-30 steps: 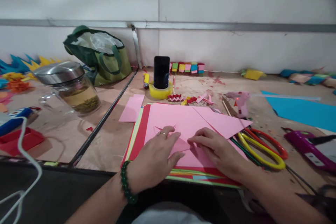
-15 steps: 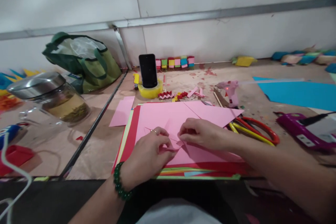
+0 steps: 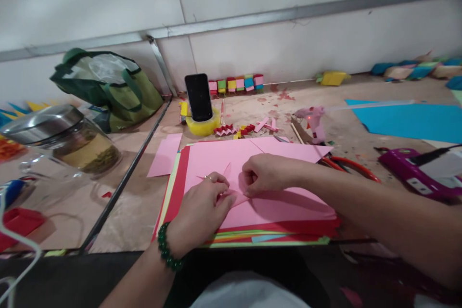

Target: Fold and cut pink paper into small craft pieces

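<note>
A small folded piece of pink paper [image 3: 241, 199] lies on the pink sheets [image 3: 212, 155] at the top of a stack of coloured paper. Its pointed flaps stick out beyond my fingers. My left hand [image 3: 204, 209], with a ring and a green bead bracelet, holds the piece down, thumb and fingers closed on its left part. From the right, my right hand [image 3: 265, 175] pinches the right end of the same piece, fingers curled and thumb tip pressed low. Much of the folded paper is hidden beneath my fingers.
Behind the stack, a phone [image 3: 199, 97] leans in a yellow tape roll [image 3: 204, 126]. A pink glue gun [image 3: 315, 124] and red-handled scissors or pliers [image 3: 355, 167] are at right, near a purple power strip [image 3: 411, 173]. A glass tea mug [image 3: 86, 151] stands left.
My right hand has shifted slightly left and curled tighter, its fingertips now lower against the folded paper's edge. The paper's right part lies flatter. My left hand stays on the piece.
</note>
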Action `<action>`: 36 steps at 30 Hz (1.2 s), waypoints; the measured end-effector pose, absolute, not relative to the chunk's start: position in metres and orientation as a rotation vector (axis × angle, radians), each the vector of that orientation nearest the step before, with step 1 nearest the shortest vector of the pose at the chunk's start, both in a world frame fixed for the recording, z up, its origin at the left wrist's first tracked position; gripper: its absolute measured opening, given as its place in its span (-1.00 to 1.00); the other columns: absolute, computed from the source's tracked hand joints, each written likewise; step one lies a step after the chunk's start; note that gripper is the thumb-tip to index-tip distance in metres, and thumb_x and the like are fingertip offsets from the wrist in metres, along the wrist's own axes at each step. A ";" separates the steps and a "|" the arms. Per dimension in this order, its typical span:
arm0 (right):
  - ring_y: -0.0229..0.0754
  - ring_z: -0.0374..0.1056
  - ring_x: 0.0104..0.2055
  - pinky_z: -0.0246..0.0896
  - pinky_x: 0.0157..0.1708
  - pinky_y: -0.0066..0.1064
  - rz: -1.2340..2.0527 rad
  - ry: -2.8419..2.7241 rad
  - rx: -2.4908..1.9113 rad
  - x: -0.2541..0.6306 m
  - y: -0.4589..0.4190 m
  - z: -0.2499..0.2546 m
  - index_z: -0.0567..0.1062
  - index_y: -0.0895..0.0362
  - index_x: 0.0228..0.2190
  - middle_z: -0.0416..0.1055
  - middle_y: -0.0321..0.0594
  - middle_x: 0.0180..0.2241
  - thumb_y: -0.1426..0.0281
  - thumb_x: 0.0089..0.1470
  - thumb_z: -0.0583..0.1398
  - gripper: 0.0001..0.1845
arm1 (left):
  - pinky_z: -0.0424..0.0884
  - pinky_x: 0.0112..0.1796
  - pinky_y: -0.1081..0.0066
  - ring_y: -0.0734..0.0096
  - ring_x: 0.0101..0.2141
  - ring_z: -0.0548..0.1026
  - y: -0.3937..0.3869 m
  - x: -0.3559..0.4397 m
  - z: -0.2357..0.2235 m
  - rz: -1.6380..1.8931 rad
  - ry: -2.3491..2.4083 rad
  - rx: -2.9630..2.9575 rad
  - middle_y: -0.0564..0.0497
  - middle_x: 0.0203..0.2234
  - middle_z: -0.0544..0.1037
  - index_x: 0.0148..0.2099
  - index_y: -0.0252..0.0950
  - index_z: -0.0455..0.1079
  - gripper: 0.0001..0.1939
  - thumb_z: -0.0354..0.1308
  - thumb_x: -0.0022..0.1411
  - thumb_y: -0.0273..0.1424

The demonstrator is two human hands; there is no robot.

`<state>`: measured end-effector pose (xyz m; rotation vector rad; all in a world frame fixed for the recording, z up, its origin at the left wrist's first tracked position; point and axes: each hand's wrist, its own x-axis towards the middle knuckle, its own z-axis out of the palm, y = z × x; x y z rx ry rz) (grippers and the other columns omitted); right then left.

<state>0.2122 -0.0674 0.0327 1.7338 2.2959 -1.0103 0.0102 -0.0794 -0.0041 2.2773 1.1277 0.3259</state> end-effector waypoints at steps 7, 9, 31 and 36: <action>-0.24 0.32 -0.48 0.02 -0.56 -0.47 -1.025 2.317 1.680 0.214 -0.066 0.032 0.57 0.13 -0.43 0.48 -0.27 -0.50 0.29 -0.15 0.26 -0.80 | 0.35 -0.30 0.36 0.41 -0.37 0.44 -0.080 0.014 -0.005 0.302 1.252 2.352 0.01 -0.25 0.39 -0.42 -0.29 0.27 -0.83 0.09 0.23 -0.38; -0.25 0.30 -0.50 0.02 -0.56 -0.47 -0.992 2.327 1.682 0.215 -0.066 0.031 0.55 0.13 -0.45 0.46 -0.28 -0.52 0.27 -0.15 0.27 -0.80 | 0.37 -0.28 0.33 0.36 -0.33 0.46 -0.080 0.014 -0.007 0.338 1.259 2.347 0.01 -0.26 0.40 -0.30 -0.28 0.29 -0.93 0.13 0.19 -0.41; -0.21 0.30 -0.49 0.01 -0.54 -0.43 -0.870 2.292 1.723 0.221 -0.065 0.025 0.48 0.09 -0.48 0.47 -0.29 -0.50 0.07 -0.18 0.28 -0.66 | 0.39 -0.24 0.16 0.16 -0.28 0.40 -0.115 0.011 -0.017 0.131 1.238 3.006 -0.14 -0.27 0.49 -0.05 -0.38 0.41 -0.66 -0.05 0.19 -0.66; -0.24 0.27 -0.50 -0.01 -0.55 -0.44 -0.875 2.327 1.732 0.224 -0.065 0.023 0.47 0.09 -0.49 0.44 -0.31 -0.52 0.07 -0.19 0.29 -0.65 | 0.37 -0.22 0.10 0.10 -0.23 0.40 -0.128 0.009 -0.023 0.295 1.262 2.986 -0.18 -0.17 0.50 0.15 -0.34 0.32 -0.62 -0.01 0.32 -0.38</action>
